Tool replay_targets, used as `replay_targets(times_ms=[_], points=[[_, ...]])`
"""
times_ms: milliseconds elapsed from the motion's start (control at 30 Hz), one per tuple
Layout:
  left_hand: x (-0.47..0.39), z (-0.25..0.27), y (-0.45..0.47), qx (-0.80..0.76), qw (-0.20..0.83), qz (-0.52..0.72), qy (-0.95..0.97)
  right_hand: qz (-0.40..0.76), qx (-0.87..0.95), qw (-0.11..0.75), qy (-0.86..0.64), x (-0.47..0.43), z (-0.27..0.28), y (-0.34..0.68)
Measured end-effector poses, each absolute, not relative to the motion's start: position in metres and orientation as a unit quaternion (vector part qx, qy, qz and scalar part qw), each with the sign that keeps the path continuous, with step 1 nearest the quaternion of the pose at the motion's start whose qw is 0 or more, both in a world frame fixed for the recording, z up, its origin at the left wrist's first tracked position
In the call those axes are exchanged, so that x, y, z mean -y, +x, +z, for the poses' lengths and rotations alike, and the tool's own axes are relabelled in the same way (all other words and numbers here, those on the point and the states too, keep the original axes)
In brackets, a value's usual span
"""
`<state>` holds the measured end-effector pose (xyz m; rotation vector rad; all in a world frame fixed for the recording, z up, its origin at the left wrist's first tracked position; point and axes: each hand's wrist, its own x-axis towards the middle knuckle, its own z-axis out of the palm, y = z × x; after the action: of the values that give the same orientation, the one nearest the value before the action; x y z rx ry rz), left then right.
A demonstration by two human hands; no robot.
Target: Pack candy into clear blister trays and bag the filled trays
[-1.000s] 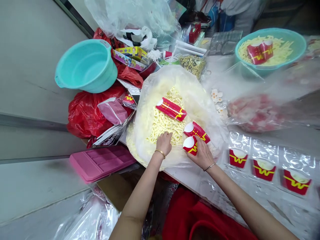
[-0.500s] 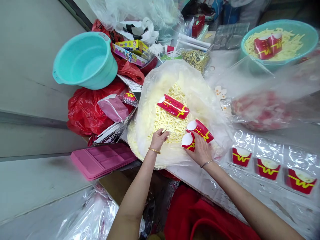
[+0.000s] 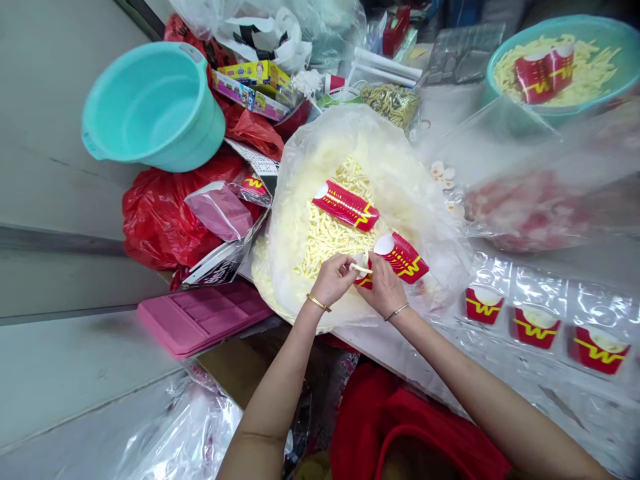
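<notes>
My left hand (image 3: 336, 280) pinches a few pale toy French fries (image 3: 361, 269) at the mouth of a small red fry carton (image 3: 365, 283). My right hand (image 3: 385, 287) is closed around that carton, hiding most of it. Both hands are over a large clear plastic bag (image 3: 295, 167), opened wide and filled with loose fries (image 3: 327, 240). On the fries lies a stack of red cartons (image 3: 346, 205) with yellow zigzag marks. A second carton stack (image 3: 403, 257) rests just beyond my right hand.
Filled cartons in clear sleeves (image 3: 536, 327) line the table at right. A turquoise basin (image 3: 623, 63) holds fries and cartons at back right; another turquoise basin (image 3: 150, 110) sits on red bags (image 3: 165, 217) at left. A pink tray (image 3: 200, 317) juts over the table's left edge.
My left hand has moved right from the loose fries to the carton, carrying fries. My right hand has shifted slightly left with the carton. The view has shifted a little.
</notes>
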<state>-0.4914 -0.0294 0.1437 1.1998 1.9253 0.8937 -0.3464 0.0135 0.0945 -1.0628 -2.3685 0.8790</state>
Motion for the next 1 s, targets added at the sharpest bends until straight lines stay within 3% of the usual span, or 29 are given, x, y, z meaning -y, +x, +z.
replay_targets(times_ms=[233,433,533,733,833,1000], points=[[0.031,0.139,-0.479,-0.745,0.269,0.31,0.525,0.294,0.876,0.16,-0.348,-0.018,0.093,-0.339],[0.025,0.134,-0.478,-0.764,0.306,0.395,0.408,0.3,0.889,0.148,-0.313,-0.02,0.092,-0.334],[0.023,0.132,-0.476,-0.769,0.284,0.375,0.434,0.317,0.876,0.162,-0.326,-0.017,0.088,-0.334],[0.032,0.133,-0.472,-0.718,0.234,0.265,0.6,0.342,0.842,0.203,-0.364,-0.016,0.078,-0.331],[0.033,0.129,-0.493,-0.798,0.177,0.231,0.528,0.344,0.839,0.202,-0.369,-0.018,0.074,-0.327],[0.017,0.106,-0.529,-0.911,0.079,-0.022,0.405,0.344,0.834,0.203,-0.381,-0.016,0.072,-0.328]])
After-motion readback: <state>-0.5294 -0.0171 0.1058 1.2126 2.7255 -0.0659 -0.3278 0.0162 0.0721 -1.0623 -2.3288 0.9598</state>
